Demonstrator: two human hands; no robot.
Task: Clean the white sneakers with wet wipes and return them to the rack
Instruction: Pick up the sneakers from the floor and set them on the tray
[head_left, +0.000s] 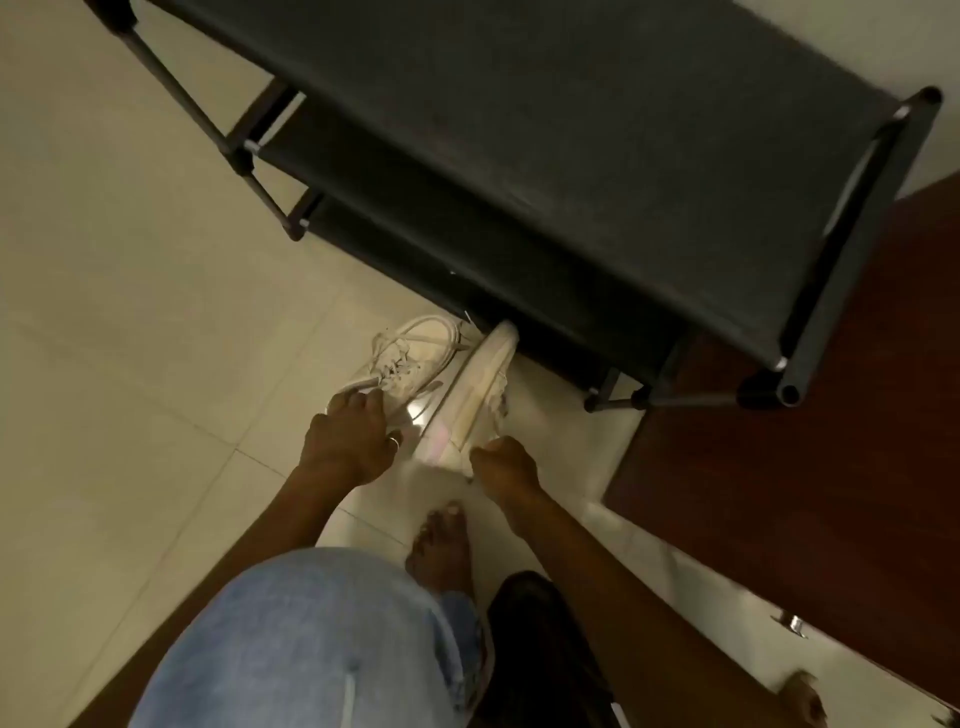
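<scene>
While both white sneakers (441, 374) sit at the rack's (545, 171) foot, the left hand (353, 441) closes on one heel and the right hand (501, 465) pinches the other, tipped on its side; no wipe shows, so I cannot judge whether cleaning is done; pale floor tiles (130, 312) spread beyond both grips

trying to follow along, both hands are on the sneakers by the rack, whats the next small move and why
Probably lift both clear of the rack. The left hand grips the upright sneaker; the right hand holds the other sneaker tipped on its side, toe at the rack bottom edge. No wipes are in view, so cleaning looks not yet begun.
</scene>
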